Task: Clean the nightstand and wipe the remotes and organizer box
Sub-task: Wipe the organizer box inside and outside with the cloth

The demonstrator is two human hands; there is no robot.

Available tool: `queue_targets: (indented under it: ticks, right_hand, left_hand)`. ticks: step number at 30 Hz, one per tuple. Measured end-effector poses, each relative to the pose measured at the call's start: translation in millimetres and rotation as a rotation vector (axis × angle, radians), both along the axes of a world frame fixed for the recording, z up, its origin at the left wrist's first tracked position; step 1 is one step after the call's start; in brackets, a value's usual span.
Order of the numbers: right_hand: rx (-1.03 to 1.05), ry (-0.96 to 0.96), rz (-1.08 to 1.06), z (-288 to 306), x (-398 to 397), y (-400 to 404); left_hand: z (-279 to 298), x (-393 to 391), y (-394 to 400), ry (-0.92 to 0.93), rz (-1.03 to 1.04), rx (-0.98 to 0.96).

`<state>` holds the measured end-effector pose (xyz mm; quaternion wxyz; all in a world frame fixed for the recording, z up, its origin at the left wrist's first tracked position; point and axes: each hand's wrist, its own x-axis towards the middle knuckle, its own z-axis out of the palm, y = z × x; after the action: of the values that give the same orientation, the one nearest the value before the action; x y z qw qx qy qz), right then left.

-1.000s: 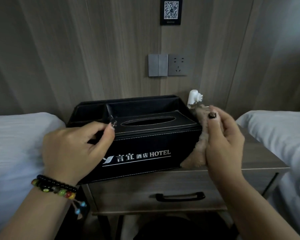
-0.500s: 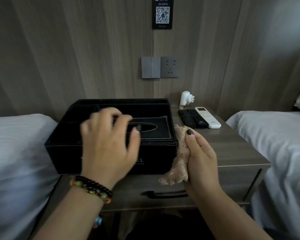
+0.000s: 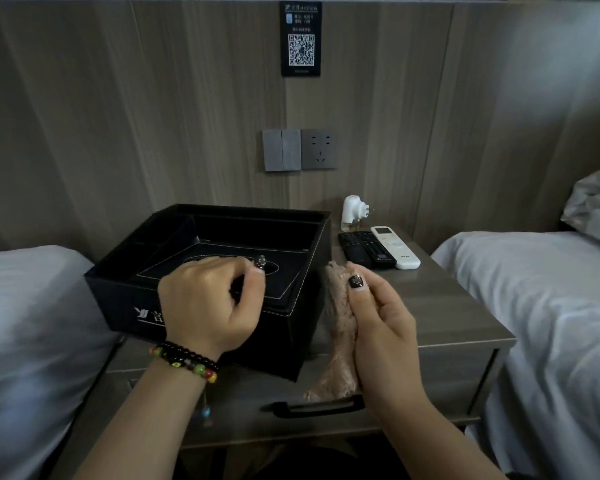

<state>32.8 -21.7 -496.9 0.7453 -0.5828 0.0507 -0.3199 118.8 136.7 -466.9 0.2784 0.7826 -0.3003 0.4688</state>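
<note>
**Two hands at the box**

My left hand (image 3: 208, 306) hovers over the black box (image 3: 291, 271), fingers curled; I cannot tell whether they grip anything. My right hand (image 3: 381, 327) clutches the tan cloth (image 3: 336, 341) just beside the box's right wall. The box sits on the nightstand (image 3: 447, 306); two remotes, black (image 3: 364, 249) and white (image 3: 395, 247), lie behind.

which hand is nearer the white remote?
Right. The right hand, gripping the cloth, sits just in front of the white remote; the left hand is farther left, over the organizer box.
</note>
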Motion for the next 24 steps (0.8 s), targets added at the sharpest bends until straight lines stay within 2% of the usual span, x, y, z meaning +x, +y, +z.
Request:
queue_targets:
  ticks: [2, 6, 8, 10, 13, 18, 21, 24]
  right_hand:
    - [-0.111, -0.071, -0.087, 7, 2, -2]
    - [-0.358, -0.28, -0.314, 32, 19, -6]
    - [-0.433, -0.368, -0.381, 51, 32, -9]
    - [-0.585, -0.403, -0.406, 70, 46, -12]
    - [-0.858, -0.345, -0.393, 86, 66, -11]
    - [-0.941, -0.386, -0.452, 87, 78, 11]
    - [-1.088, -0.467, -0.407, 75, 73, 38]
    - [-1.224, -0.594, -0.39, 55, 63, 71]
  left_hand:
    - [9, 5, 8, 0.06, -0.122, -0.089]
    - [35, 29, 25, 0.334, -0.554, -0.427]
    - [45, 41, 31, 0.409, -0.678, -0.523]
    - [51, 49, 36, 0.46, -0.712, -0.52]
    - [54, 62, 42, 0.521, -0.734, -0.51]
    - [55, 77, 45, 0.554, -0.769, -0.52]
    - [55, 79, 44, 0.553, -0.777, -0.491]
    - [52, 79, 39, 0.405, -0.717, -0.474]
